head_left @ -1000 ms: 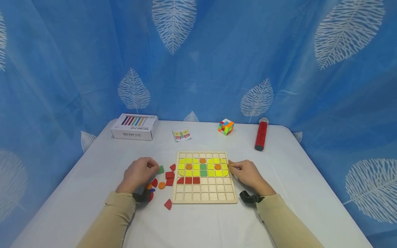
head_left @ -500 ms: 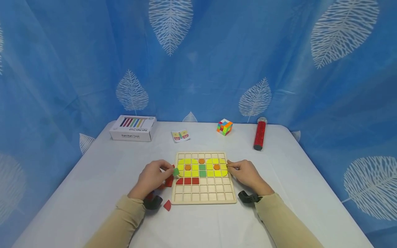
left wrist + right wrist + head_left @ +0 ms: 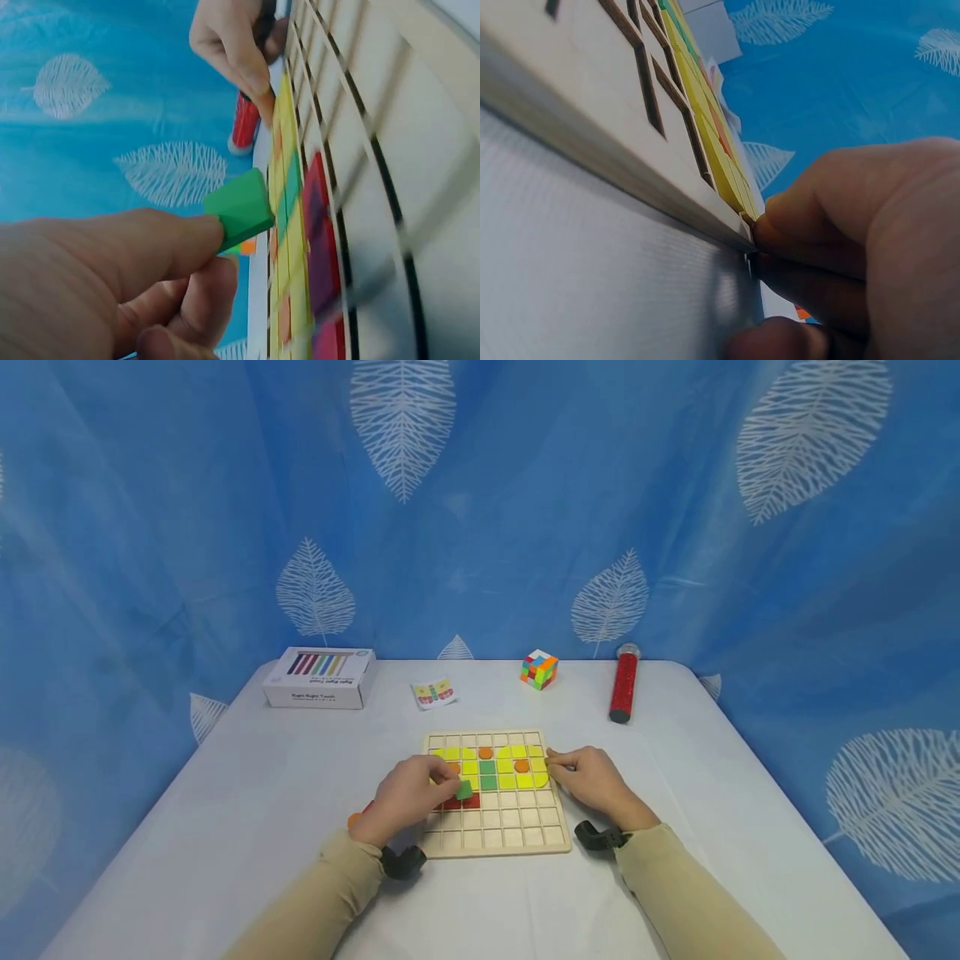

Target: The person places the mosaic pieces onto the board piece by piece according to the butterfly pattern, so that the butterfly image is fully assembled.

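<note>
My left hand (image 3: 415, 793) pinches a green square tile (image 3: 241, 208) between thumb and index finger, over the left part of the wooden grid board (image 3: 517, 839). Beneath that tile lies a row of red tiles (image 3: 321, 247), partly hidden by the hand in the head view. Yellow tiles (image 3: 531, 780), orange discs (image 3: 521, 767) and two green squares (image 3: 488, 775) fill cells in the upper rows. At the board's right edge, my right hand (image 3: 596, 783) grips the rim (image 3: 731, 232) with its fingertips.
Behind the board lie a butterfly picture card (image 3: 433, 693), a puzzle cube (image 3: 539, 669), a red glittery tube (image 3: 623, 685) and a white box (image 3: 320, 678). An orange disc (image 3: 354, 820) shows beside the left wrist; other loose pieces there are mostly hidden.
My left hand has carried the green square tile rightward from the loose pieces to above the board. The right hand has stayed at the board's right edge.
</note>
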Demonstrator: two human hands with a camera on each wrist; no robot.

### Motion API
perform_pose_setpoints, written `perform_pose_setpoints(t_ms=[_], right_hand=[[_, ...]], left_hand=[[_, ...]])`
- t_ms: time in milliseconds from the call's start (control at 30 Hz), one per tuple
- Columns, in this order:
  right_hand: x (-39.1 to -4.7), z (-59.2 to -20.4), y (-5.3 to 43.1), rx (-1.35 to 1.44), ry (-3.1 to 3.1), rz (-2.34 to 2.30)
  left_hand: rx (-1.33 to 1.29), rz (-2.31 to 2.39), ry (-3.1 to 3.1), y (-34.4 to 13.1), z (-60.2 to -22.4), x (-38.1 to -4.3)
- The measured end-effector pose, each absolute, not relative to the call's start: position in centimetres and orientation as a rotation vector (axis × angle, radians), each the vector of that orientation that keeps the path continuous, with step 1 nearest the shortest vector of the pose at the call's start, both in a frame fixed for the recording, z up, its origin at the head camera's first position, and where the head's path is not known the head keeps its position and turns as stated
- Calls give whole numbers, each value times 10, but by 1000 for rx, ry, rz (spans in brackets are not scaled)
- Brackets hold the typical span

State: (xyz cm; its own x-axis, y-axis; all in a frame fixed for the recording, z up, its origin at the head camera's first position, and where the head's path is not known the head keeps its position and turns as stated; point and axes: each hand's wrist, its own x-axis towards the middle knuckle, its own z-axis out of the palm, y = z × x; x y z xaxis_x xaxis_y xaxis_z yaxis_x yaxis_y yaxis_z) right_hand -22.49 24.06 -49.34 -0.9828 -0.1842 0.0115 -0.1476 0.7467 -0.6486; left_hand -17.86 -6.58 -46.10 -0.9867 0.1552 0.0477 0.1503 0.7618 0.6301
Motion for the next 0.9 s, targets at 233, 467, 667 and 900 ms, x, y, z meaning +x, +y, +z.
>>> perform_pose_setpoints(t_ms=[233,467,667,900], right_hand=[[-227,-493,243,-252,2895,-1034],[-227,-495,240,-272,2878,-1055],[-227,-495,240,-268,2903,-1047],[-227,-496,241,-259,2896,-1041]], left_hand=[[392,985,2927,-35,-459,-184],[377,883,2935,-26,-464,-185],[379,863,2954,-28,-465,-185],[437,792,2995,-23,-466,-184]])
